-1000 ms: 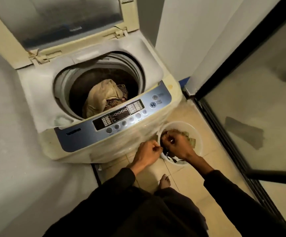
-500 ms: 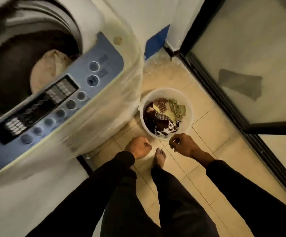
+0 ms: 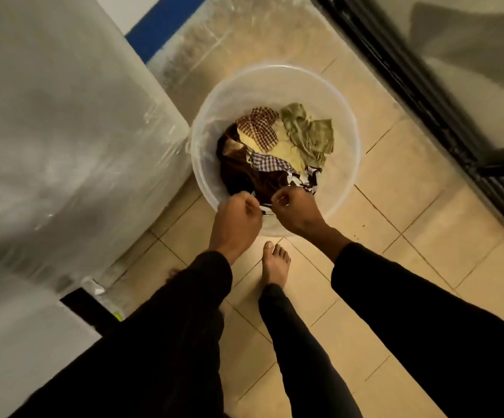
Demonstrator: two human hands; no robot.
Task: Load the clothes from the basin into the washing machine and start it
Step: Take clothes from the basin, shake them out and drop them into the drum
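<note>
A translucent white basin (image 3: 344, 164) stands on the tiled floor beside the washing machine (image 3: 63, 140), of which only the plastic-wrapped side shows. Its drum and panel are out of view. In the basin lie a dark brown garment (image 3: 244, 173), a red checked cloth (image 3: 259, 128), an olive cloth (image 3: 308, 131) and a black-and-white patterned piece (image 3: 309, 178). My left hand (image 3: 237, 220) and my right hand (image 3: 294, 211) are at the basin's near rim, close together. Their fingers are curled and pinch the near edge of the dark garment.
A black-framed glass door (image 3: 425, 95) runs along the right. My bare foot (image 3: 275, 263) stands just in front of the basin. A blue strip (image 3: 166, 22) marks the wall base behind the machine. Beige floor tiles (image 3: 425, 236) spread to the right of the basin.
The view has tilted down from the machine's open top to the basin. My hands, held back as fists half a second ago, have moved forward onto the near edge of the clothes.
</note>
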